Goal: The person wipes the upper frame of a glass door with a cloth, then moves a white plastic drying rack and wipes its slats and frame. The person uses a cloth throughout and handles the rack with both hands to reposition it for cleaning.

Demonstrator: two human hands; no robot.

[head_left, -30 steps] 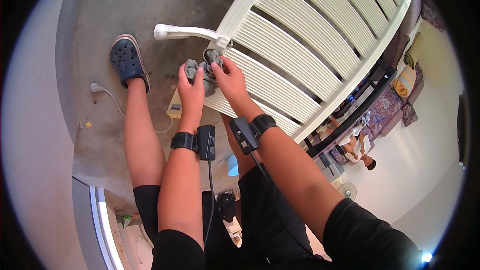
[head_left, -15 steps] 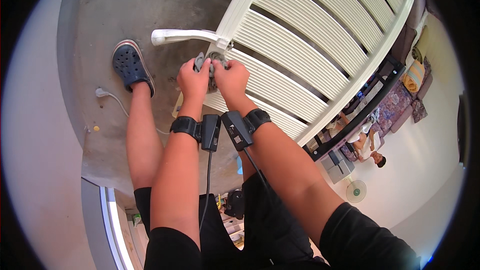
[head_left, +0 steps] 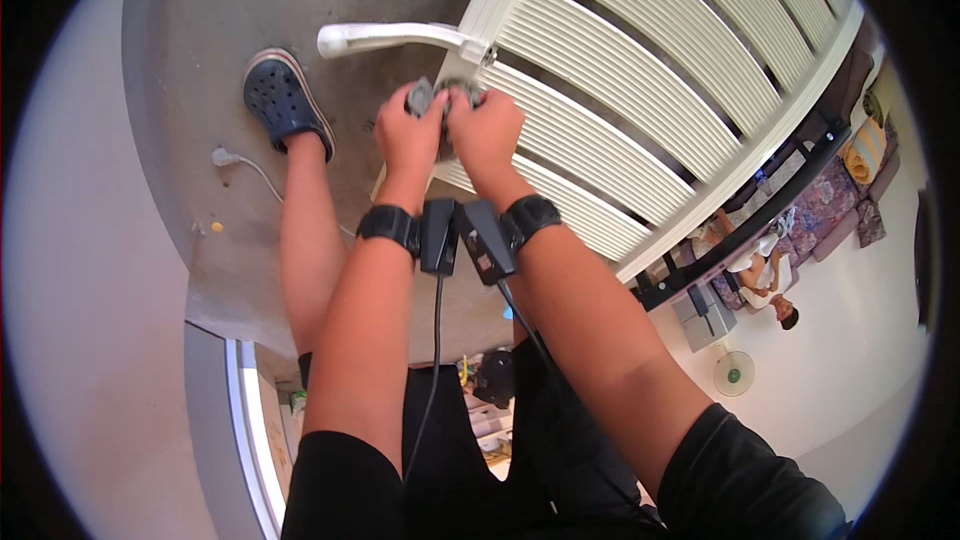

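Observation:
A crumpled grey cloth (head_left: 419, 97) is bunched between my two hands at the edge of a white slatted piece of furniture (head_left: 610, 70), perhaps a lounge chair. My left hand (head_left: 410, 140) is closed on the cloth's left part, thumb toward the middle. Right beside it, my right hand (head_left: 485, 135) pinches the other part, close to the white frame. Just beyond both hands, a curved white armrest (head_left: 400, 34) juts left from the frame. My hands cover much of the cloth, so whether it wraps the frame cannot be made out.
My foot in a dark blue clog (head_left: 284, 98) stands on the grey floor at the left. Near it lies a white plug (head_left: 225, 157) with its cord. Beyond the furniture, a person (head_left: 765, 275) is by a patterned sofa (head_left: 820, 202), near a fan (head_left: 734, 373).
The whole view has shifted, so hands, furniture and foot appear slightly farther right and higher. Both hands keep their hold on the cloth.

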